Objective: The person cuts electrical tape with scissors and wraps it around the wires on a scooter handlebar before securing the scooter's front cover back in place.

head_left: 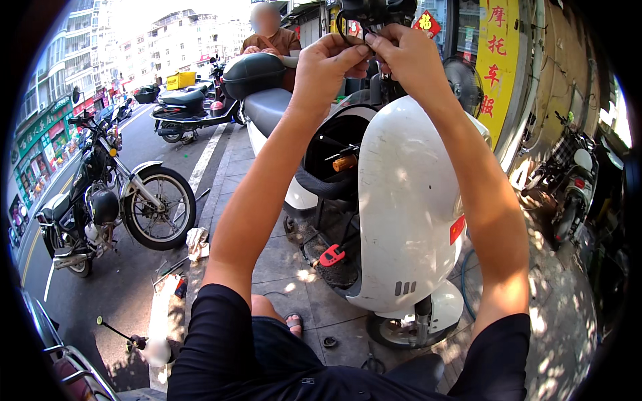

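Both my hands are raised at the dark handlebar (374, 12) of a white scooter (408, 200), their pinched fingertips nearly together. My left hand (326, 60) is closed on a small, thin dark piece, too small to name, and my right hand (404, 57) pinches at the same spot, what it holds partly hidden by its fingers. Below, the scooter's open black front cavity (331, 164) shows an orange cylinder (344, 162). A red and black tool (332, 254) lies on the footboard. The grey seat (264, 107) and a black top box (254, 75) are behind.
Another person (274, 40) is behind the top box. A black motorcycle (103, 200) stands on the road at left, a scooter (187, 107) farther back. A fan (461, 83) and parked two-wheeler (568, 187) are at right. A cloth (197, 244) and tools (170, 274) lie near the kerb.
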`<state>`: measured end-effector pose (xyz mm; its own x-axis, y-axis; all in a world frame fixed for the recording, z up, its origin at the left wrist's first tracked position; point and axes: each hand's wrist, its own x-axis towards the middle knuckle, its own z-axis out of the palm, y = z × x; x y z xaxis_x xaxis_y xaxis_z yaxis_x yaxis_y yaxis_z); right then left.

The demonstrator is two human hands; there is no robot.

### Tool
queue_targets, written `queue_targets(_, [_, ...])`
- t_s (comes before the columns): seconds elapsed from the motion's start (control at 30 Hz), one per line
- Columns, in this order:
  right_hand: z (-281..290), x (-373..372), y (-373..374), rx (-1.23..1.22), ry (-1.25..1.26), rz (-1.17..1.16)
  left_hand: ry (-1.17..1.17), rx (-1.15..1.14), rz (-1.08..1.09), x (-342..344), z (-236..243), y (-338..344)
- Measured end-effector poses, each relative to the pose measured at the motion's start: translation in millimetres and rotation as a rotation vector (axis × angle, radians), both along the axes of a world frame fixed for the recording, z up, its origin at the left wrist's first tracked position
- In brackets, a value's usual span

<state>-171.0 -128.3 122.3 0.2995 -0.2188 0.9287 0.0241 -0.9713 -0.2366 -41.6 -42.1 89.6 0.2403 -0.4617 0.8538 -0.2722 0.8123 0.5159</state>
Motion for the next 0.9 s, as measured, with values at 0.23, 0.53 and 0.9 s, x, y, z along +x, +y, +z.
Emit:
queue_targets(0.23, [-7,-14,-2,0.031,-0.055,0.008,0.077,-0.016,-0.14,11,5,-4])
queue_targets(0.53, [-6,-11,-2,0.092,-0.018,0.199,0.077,-0.155,-0.124,10,16,-25])
queue_targets(0.9, [-2,-1,-8,-0.232,-0.125,-0.111,0.104,-0.211,-0.346,17,11,-46])
